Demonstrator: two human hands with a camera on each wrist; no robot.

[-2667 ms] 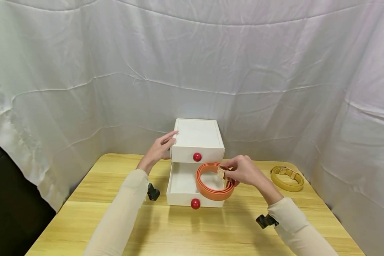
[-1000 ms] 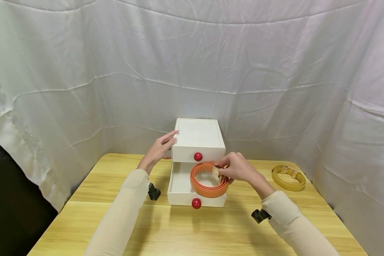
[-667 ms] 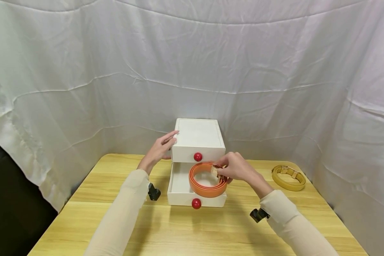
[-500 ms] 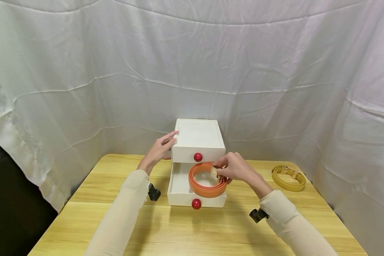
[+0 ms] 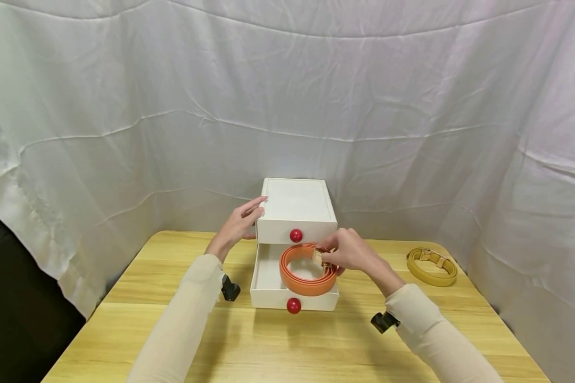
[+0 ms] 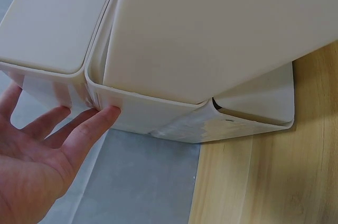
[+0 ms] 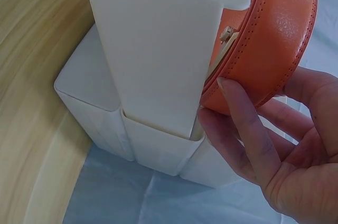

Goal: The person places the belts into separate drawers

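Head view shows our right hand (image 5: 347,254) pinching the coiled orange belt (image 5: 308,270) at its buckle, the coil hanging leftward over the open lower drawer (image 5: 268,276), while our left hand (image 5: 239,221) rests flat-fingered against the white box (image 5: 295,205).

1. The drawer box (image 5: 295,205) is showing plain white, with two glossy red knobs (image 5: 295,235).
2. The coiled belt (image 5: 306,277) is showing orange, its buckle (image 5: 318,257) gleaming gold.
3. A second belt (image 5: 431,266) is lying mustard yellow.
4. The tabletop (image 5: 287,340) is showing pale wood grain.
5. The sleeves (image 5: 182,319) are looking cream.
6. The backdrop cloth (image 5: 287,96) is hanging white, creased.
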